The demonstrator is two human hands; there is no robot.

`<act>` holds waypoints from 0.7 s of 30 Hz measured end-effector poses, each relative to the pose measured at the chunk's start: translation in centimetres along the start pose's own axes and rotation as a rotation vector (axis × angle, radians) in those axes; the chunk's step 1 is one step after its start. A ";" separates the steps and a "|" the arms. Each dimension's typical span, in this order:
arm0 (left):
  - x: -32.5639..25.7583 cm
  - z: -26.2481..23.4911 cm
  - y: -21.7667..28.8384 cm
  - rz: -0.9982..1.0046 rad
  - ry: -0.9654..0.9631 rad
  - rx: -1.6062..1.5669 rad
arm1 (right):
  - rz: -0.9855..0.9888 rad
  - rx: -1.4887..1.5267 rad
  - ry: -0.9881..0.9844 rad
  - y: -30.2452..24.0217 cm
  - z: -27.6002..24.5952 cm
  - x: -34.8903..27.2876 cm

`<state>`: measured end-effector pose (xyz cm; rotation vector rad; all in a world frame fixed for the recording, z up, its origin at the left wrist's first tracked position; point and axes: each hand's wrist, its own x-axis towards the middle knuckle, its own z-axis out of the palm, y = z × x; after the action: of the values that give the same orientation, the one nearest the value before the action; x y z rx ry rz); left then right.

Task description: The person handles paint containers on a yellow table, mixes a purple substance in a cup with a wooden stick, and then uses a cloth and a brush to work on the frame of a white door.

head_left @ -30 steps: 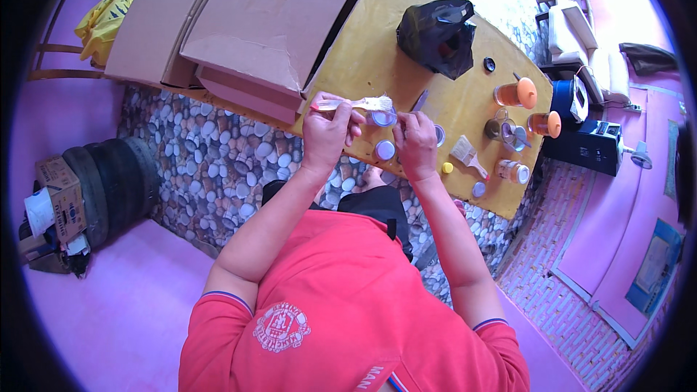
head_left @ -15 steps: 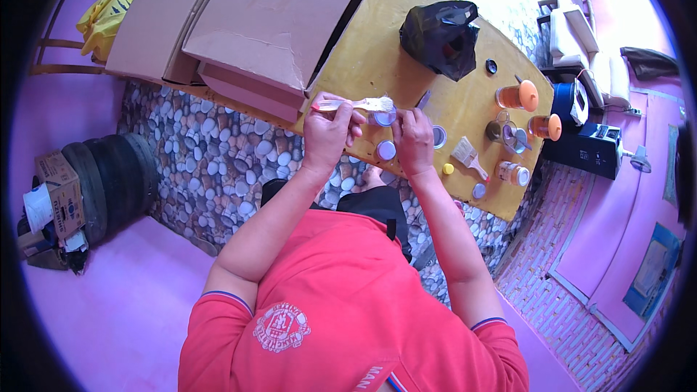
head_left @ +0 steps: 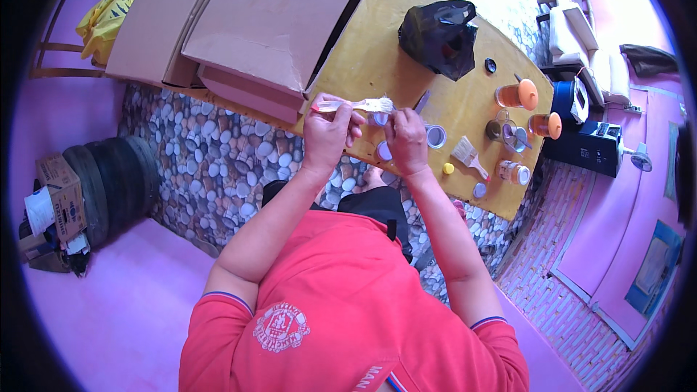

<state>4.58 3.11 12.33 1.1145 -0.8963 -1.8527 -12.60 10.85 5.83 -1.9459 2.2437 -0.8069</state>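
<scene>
Brush (head_left: 361, 106), above the table (head_left: 377, 36), its handle (head_left: 325, 107) gripped by the fingers of the left hand (head_left: 328, 131); probably light, stiff-handled, soft-tipped, best held there. Right hand (head_left: 409, 138): fingers bunched beside the bristles (head_left: 380, 105); whether gripping anything cannot be told.

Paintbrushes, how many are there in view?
2: one paintbrush in the left hand; a second brush lying on the yellow table, to the right of the right hand. The black bag could hide more.
</scene>
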 end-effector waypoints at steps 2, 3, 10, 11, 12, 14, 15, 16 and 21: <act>0.0 -0.1 0.1 0.002 0.014 0.003 | -0.010 0.008 -0.010 -0.6 -0.4 -0.6; 0.0 -0.1 0.2 0.009 0.012 0.014 | -0.017 0.012 -0.020 -0.8 -0.5 -0.8; 0.0 0.1 0.2 0.005 -0.004 0.006 | 0.008 -0.022 0.075 -0.1 0.2 0.4; 0.0 0.1 0.3 0.005 -0.005 0.007 | -0.003 -0.018 0.050 -0.3 0.4 0.2; 0.0 0.1 0.3 0.000 -0.004 0.008 | -0.013 -0.015 0.025 -0.5 0.4 0.0; -0.1 0.0 0.3 -0.002 0.005 0.004 | -0.004 -0.011 0.005 -0.6 -0.1 -0.8; 0.0 -0.1 0.3 0.008 0.005 0.009 | 0.008 -0.009 -0.013 -0.5 -0.3 -1.0; 0.0 0.0 0.3 0.018 0.001 0.014 | 0.008 -0.010 -0.013 -0.1 -0.4 -1.0; 0.1 0.0 -0.1 0.009 -0.005 -0.019 | -0.004 -0.028 0.054 0.5 0.0 0.6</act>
<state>4.52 3.04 12.23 1.0933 -0.8834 -1.8535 -13.15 10.33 5.84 -1.9649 2.2938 -0.8436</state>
